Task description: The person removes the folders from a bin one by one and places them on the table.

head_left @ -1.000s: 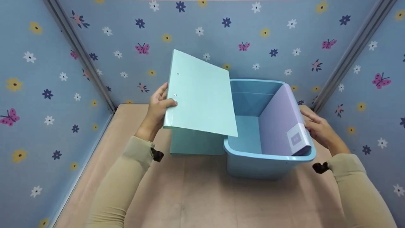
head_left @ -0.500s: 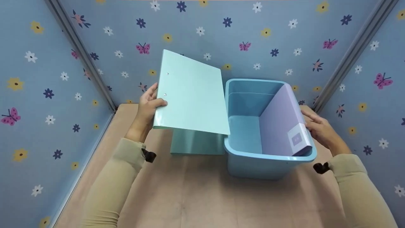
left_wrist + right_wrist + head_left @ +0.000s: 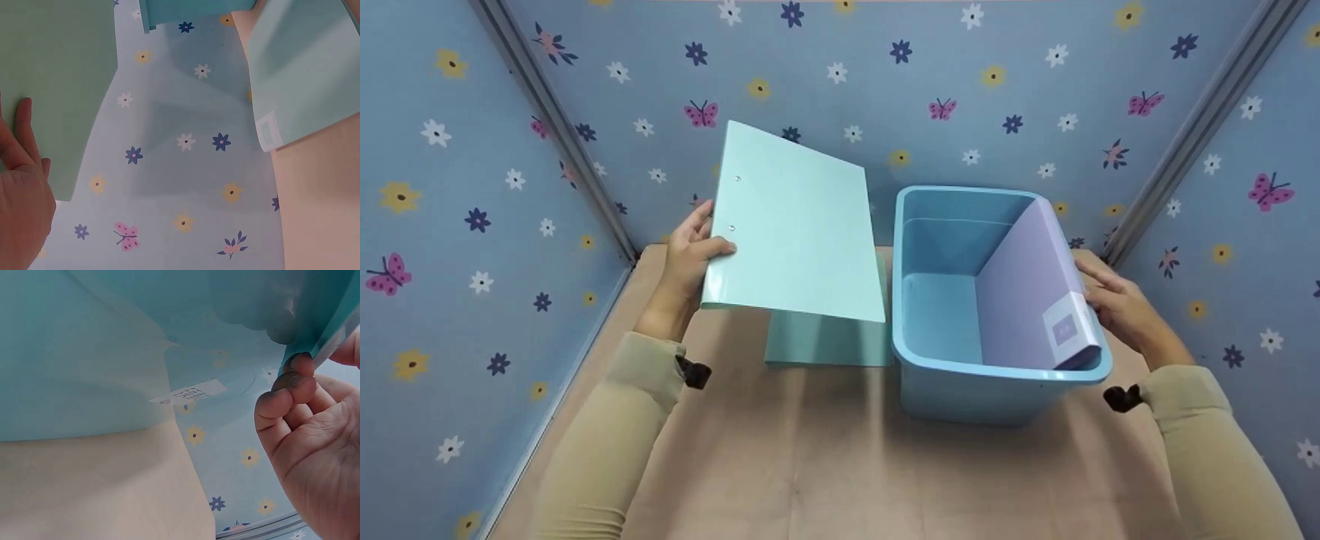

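A mint-green binder (image 3: pixel 791 240) with two rivets near its spine is held up and tilted. My left hand (image 3: pixel 686 251) grips it by the spine edge, thumb on the front and fingers behind. In the left wrist view those fingers (image 3: pixel 25 132) lie against the binder's back. Below it, another mint-green binder (image 3: pixel 829 345) lies flat, partly covered. A blue plastic bin (image 3: pixel 967 394) stands at right, and a purple binder (image 3: pixel 1016 285) leans upright on its right inner wall. My right hand (image 3: pixel 1121 304) holds the bin's right rim, fingertips underneath in the right wrist view (image 3: pixel 309 422).
The bin stands on a pale pinkish-tan table (image 3: pixel 810 465). Blue walls (image 3: pixel 840 45) with flowers and butterflies enclose the back and both sides, with grey metal strips in the corners. A white printed label (image 3: pixel 191 392) shows on the bin's outer side.
My left hand has moved left with the mint-green binder, away from over the bin's left rim. More of the bin's left edge shows. My right hand stays at the right rim.
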Available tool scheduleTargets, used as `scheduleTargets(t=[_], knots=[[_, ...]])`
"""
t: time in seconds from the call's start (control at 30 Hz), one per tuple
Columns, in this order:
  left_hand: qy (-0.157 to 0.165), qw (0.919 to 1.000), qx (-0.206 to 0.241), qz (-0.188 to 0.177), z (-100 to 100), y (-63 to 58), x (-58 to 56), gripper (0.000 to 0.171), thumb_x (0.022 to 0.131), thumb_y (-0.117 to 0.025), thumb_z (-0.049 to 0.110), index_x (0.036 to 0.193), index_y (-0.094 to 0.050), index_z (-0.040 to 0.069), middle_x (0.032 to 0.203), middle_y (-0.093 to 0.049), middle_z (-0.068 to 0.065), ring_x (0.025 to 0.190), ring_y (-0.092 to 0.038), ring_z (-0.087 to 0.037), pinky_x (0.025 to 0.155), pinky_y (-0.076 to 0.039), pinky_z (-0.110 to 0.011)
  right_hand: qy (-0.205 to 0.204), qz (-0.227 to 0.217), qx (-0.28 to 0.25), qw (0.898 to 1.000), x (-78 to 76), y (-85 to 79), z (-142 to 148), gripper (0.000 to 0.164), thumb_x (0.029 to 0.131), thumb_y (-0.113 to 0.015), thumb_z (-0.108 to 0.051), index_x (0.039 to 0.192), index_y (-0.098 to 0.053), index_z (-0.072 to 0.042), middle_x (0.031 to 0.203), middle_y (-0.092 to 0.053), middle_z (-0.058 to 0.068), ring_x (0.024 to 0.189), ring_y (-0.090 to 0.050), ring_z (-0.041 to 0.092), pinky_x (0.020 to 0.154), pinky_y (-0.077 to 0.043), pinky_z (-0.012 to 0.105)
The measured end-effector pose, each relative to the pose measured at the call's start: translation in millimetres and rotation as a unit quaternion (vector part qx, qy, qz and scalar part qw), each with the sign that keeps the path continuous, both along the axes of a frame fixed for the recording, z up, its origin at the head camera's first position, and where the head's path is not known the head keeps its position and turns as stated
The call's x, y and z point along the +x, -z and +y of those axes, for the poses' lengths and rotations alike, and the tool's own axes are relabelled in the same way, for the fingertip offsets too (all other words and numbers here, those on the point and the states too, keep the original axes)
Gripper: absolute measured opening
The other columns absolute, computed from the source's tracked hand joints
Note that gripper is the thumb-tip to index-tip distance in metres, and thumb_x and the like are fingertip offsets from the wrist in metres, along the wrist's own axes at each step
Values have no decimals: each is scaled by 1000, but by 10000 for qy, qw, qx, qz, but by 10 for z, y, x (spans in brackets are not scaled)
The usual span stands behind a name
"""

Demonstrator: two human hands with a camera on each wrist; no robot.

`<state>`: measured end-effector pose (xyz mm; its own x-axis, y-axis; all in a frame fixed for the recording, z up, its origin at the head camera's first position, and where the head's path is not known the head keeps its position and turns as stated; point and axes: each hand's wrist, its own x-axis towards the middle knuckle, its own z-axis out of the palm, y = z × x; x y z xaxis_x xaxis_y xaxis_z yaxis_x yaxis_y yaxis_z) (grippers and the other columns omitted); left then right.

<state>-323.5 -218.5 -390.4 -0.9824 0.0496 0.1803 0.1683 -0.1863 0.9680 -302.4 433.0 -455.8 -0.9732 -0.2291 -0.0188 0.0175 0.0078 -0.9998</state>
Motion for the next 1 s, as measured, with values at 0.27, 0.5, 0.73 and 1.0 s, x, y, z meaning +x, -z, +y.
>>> scheduleTargets(t=[0.27,0.5,0.73,1.0], knots=[[-35,9999,-63,79,-133,19,31,92,92,-54,-13,174,-12,0,179,-27,-20,159,-39,-39,102,-54,-19,-50,-19,-113,9999,8,-2,-10,68,112,-54,-4,173,-22,-2,111,-82,-4,92,-78,9,81,-64,25],[15,10000,-68,17,-253,90,62,91,93,-53,-14,174,-15,2,180,-25,-17,162,-35,-36,103,-54,-19,-3,30,165,9999,12,-6,-14,72,113,-55,-8,173,-16,0,112,-82,-8,93,-78,8,82,-63,24],[-100,9993,-298,-223,-386,185,72,91,94,-55,-12,174,-14,3,181,-24,-16,162,-35,-35,100,-54,-17,38,-125,220,9997,23,-13,-6,67,114,-57,-16,173,-26,-8,118,-81,-11,98,-79,8,86,-64,25],[-159,9983,-420,-370,-562,288,63,92,94,-55,-12,174,-11,3,181,-22,-16,162,-34,-35,101,-52,-15,118,-203,249,9994,7,-34,-8,65,114,-57,-19,173,-30,-13,121,-80,-13,103,-79,8,89,-64,24]])
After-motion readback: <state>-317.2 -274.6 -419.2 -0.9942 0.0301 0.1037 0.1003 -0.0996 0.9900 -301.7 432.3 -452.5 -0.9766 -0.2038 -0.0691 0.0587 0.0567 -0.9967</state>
